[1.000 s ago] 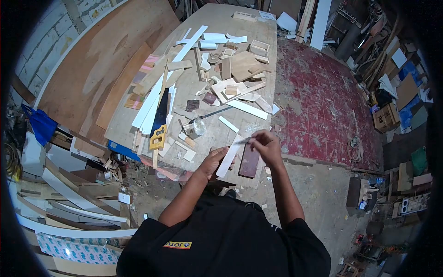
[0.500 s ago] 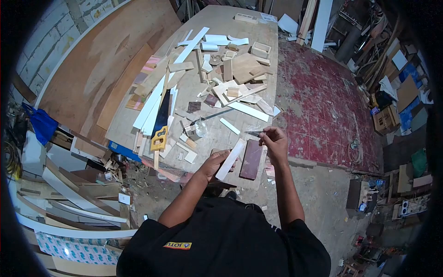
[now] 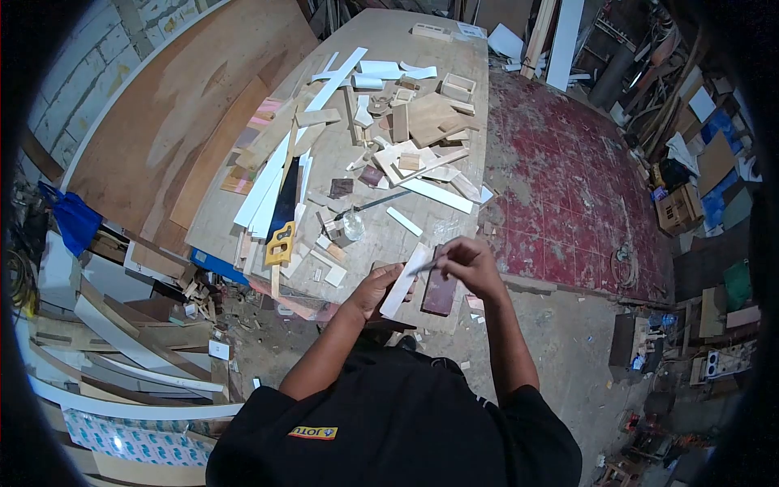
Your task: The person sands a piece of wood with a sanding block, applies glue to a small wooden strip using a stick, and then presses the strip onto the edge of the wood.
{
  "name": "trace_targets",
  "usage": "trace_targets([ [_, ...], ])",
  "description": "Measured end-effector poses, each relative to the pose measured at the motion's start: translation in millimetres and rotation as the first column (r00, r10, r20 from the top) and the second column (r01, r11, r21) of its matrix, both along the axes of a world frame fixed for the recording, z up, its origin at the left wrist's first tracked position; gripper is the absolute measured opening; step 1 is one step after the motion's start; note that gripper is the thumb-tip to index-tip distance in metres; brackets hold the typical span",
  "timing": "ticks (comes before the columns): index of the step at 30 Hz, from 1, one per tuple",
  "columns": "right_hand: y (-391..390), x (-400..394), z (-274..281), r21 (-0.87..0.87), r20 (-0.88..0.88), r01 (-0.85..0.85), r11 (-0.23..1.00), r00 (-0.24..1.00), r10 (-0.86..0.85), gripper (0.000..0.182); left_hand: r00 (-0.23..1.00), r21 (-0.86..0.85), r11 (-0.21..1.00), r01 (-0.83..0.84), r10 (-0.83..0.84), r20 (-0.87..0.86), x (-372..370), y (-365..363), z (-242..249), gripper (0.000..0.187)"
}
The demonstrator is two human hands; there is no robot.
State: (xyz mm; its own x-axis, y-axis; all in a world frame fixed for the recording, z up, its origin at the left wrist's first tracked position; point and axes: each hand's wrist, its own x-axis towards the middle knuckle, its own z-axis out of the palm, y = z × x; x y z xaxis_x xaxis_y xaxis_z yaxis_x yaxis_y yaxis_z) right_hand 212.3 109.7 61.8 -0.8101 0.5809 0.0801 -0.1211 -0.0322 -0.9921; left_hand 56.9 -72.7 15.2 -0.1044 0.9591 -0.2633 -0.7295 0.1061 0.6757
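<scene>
Held white strip [image 3: 404, 284] in L hand [image 3: 376, 287] grip, long axis fwd-R; pinched thin tool [image 3: 424, 267] in R hand [image 3: 471, 266], tip over strip, couldn't confirm contact.

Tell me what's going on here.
A person stands at a cluttered bench. Their left hand grips a pale strip; the right hand pinches a thin tool over its face, though contact is hard to tell. A dark reddish block lies nearby on the bench, a yellow-handled saw off to the left.

The wooden surface [image 3: 377, 32] carries a maroon block [image 3: 438, 296], a short white strip [image 3: 404, 221], wood offcuts [image 3: 333, 277] and a clear container [image 3: 353, 226].
</scene>
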Motion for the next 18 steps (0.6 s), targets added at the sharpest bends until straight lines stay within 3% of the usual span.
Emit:
trace_targets([
  [2, -1, 0, -4, 0.002, 0.063, -0.161, 0.987, 0.985, 0.160, 0.015, 1.000, 0.022, 1.000, 0.011, -0.011, -0.001, 0, 0, 0, 0.039],
  [3, 3, -5, -10, -0.009, 0.030, -0.047, 0.999, 0.998, 0.047, 0.014, 1.000, -0.008, 1.000, 0.003, -0.003, -0.002, 1, 0, 2, 0.039],
  [4, 9, -6, -14, -0.009, 0.029, -0.046, 0.999, 0.999, 0.046, 0.014, 1.000, -0.037, 0.999, -0.005, 0.005, -0.003, 3, 0, 4, 0.039],
  [6, 16, -7, -15, -0.104, -0.022, 0.281, 0.954, 0.958, -0.285, 0.014, 1.000, -0.035, 0.999, -0.002, 0.002, 0.002, 5, 0, 5, 0.039],
  [8, 17, -4, -10, -0.112, -0.038, 0.269, 0.957, 0.961, -0.275, 0.016, 1.000, -0.032, 0.999, 0.001, -0.001, 0.007, 4, 1, 5, 0.039],
  [11, 7, 2, 1, -0.122, -0.003, -0.183, 0.976, 0.983, 0.184, 0.011, 1.000, -0.066, 0.998, 0.011, -0.011, 0.002, 4, 2, -1, 0.039],
  [12, 7, 1, -1, -0.121, -0.005, -0.181, 0.976, 0.983, 0.182, 0.011, 1.000, -0.063, 0.998, 0.021, -0.021, 0.000, 4, 2, 0, 0.039],
  [14, 9, -1, -10, -0.085, 0.067, -0.107, 0.991, 0.991, 0.112, 0.011, 0.999, -0.062, 0.998, 0.032, -0.032, -0.005, 4, 3, 1, 0.039],
  [15, 12, -3, -12, -0.023, 0.088, 0.056, 0.998, 0.995, -0.054, 0.011, 1.000, -0.063, 0.998, 0.018, -0.019, -0.011, 5, 3, 2, 0.040],
  [16, 15, -4, -13, -0.023, 0.086, 0.057, 0.998, 0.995, -0.055, 0.011, 1.000, -0.064, 0.998, 0.005, -0.006, -0.017, 6, 3, 4, 0.040],
  [18, 20, -5, -11, -0.132, 0.026, 0.267, 0.955, 0.964, -0.266, 0.011, 1.000, -0.074, 0.997, 0.008, -0.008, 0.000, 8, 3, 4, 0.040],
])
